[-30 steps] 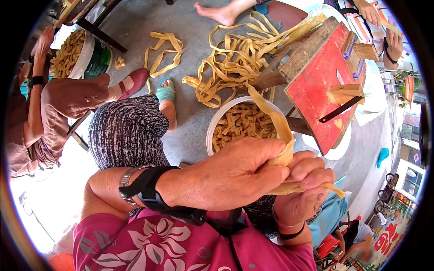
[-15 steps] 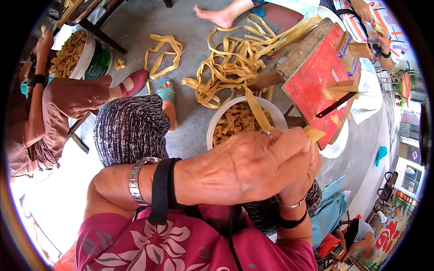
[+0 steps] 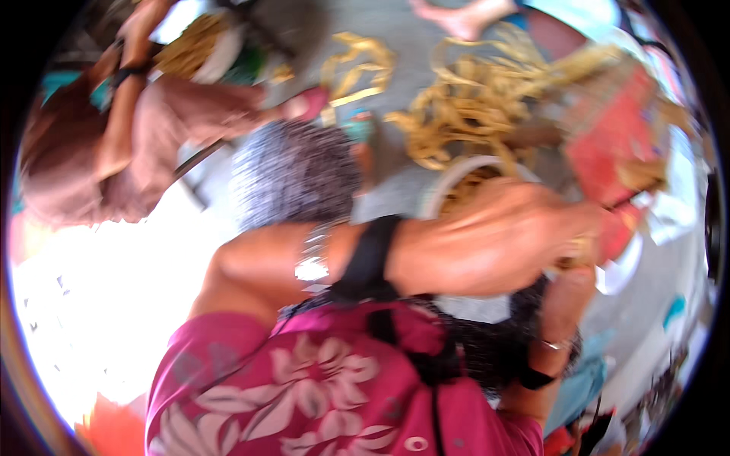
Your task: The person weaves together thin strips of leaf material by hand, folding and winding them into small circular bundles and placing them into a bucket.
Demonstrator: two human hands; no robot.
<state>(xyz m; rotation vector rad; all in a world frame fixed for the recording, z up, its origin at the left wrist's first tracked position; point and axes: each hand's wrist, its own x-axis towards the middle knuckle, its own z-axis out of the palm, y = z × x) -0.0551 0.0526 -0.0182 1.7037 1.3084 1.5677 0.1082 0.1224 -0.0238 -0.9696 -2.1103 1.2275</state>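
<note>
Motion blurs the whole view. My left hand reaches across to the right, past the rim of a white bucket of short knotted tan pieces. Its closed fingertips meet those of my right hand, raised just below. Between them shows a bit of yellow-tan strip, pinched by both hands; its exact shape is smeared. Beyond the bucket, a tangle of long flat strips of the same colour lies on the floor. The red board of a wooden bench stands beside my left fingertips.
A smaller loop of strip lies on the grey floor. At the left sits a person in brown trousers, near another bucket of tan pieces. Another person's bare foot shows at the top. Blue cloth hangs at the lower right.
The view has swung, so the scene sits farther right and is blurred. My hands stay together; the length of strip that hung over the bucket no longer shows.
</note>
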